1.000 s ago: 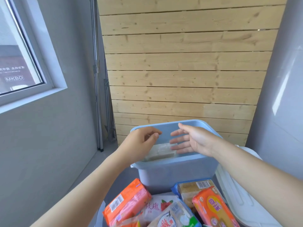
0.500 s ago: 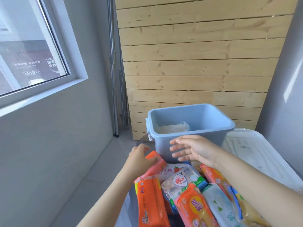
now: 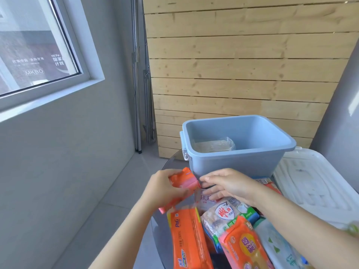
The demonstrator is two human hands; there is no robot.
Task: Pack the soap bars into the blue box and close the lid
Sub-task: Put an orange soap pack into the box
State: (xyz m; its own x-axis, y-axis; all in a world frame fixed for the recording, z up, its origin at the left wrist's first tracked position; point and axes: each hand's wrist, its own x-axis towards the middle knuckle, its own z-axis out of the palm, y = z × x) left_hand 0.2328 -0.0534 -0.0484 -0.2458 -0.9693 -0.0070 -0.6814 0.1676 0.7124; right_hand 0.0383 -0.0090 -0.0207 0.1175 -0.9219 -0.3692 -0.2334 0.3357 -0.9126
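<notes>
The left hand (image 3: 163, 188) has its fingers wrapped around an orange soap bar pack (image 3: 179, 186), lifted a little off the pile; the pack's long axis slants from low near the wrist up and away toward the blue box (image 3: 233, 162), its far end nearly touching the box's near wall. Just beside it, the right hand (image 3: 227, 184) is loose, with the fingers straight and spread, pointing toward the left hand, the fingertips resting on a pale pink-lettered soap pack (image 3: 206, 199) and almost meeting the orange pack's end. Beyond both hands stands the blue box, uncovered, with one clear-wrapped pale soap bar (image 3: 213, 145) lying flat on its floor, its long axis running across from the left wall toward the middle. Nearer than the hands, more packs are heaped on the grey table (image 3: 157, 230): a long orange P&G pack (image 3: 186, 237) under the left forearm pointing away along that arm, a white and green pack (image 3: 227, 214) under the right wrist, an orange and pink pack (image 3: 244, 245) lying slantwise, and a pale green-printed pack (image 3: 277, 247) below the right forearm. The white lid (image 3: 310, 181) lies flat to the right of the right hand, beside the box.
</notes>
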